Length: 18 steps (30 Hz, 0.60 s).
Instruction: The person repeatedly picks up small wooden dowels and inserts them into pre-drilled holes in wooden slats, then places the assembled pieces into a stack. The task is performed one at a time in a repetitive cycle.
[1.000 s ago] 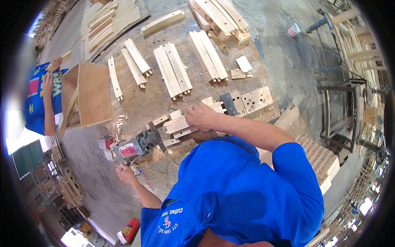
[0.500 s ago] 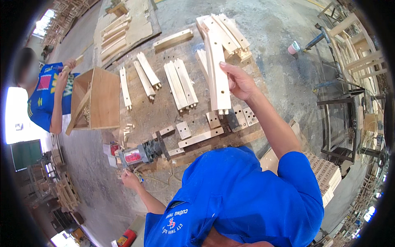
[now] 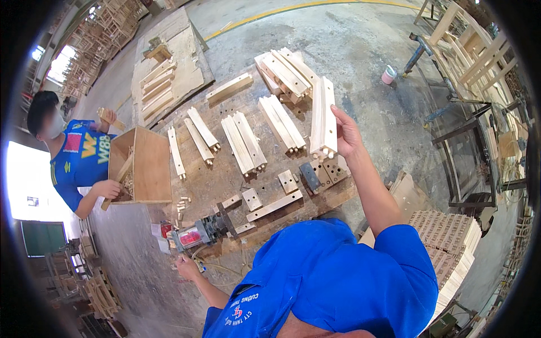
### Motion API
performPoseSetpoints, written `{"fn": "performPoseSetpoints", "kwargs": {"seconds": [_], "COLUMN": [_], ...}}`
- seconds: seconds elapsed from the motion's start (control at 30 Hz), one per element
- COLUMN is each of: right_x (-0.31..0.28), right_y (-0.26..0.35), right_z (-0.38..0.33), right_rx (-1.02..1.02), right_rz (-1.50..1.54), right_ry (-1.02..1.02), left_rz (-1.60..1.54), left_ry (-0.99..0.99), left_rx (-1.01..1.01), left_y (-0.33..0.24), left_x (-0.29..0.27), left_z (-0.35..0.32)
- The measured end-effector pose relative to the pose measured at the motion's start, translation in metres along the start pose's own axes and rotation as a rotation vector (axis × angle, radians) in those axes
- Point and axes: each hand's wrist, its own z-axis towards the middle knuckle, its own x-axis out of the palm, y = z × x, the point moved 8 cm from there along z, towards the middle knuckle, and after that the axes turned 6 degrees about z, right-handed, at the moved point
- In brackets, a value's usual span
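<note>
My right hand (image 3: 347, 135) is closed on the edge of what looks like two pale wooden rails (image 3: 325, 115) held together, tilted, with short dowels sticking out of their near end. Left of them lies a pair of similar dowelled rails (image 3: 282, 123), and behind is a larger stack of rails (image 3: 287, 72). My left hand (image 3: 187, 267) is low on the left, just below a grey power tool (image 3: 194, 235) with a red part. Its fingers are drawn together; what they hold, if anything, is too small to make out.
More rails (image 3: 243, 142) lie in groups across the worktable (image 3: 211, 183). Drilled blocks (image 3: 288, 181) and loose dowels (image 3: 181, 209) are near its front edge. A co-worker (image 3: 79, 152) stands behind a plywood box (image 3: 152, 163). Stacked wood (image 3: 445, 236) stands at my right.
My right hand has shifted right with the rails, away from the pair on the table. My left hand stays by the power tool. The co-worker's one hand has lowered to the box.
</note>
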Motion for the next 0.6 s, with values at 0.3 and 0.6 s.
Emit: {"fn": "performPoseSetpoints", "kwargs": {"seconds": [0.3, 0.6], "right_x": [-0.037, -0.086], "right_y": [0.047, 0.103], "right_z": [-0.037, -0.094], "right_rx": [-0.066, -0.175], "right_rz": [0.055, 0.112], "right_ry": [-0.022, -0.094], "left_rz": [0.386, -0.088], "left_ry": [-0.027, -0.223], "left_rx": [-0.139, 0.320], "left_y": [-0.006, -0.121], "left_x": [-0.019, -0.034], "left_z": [-0.001, 0.013]}}
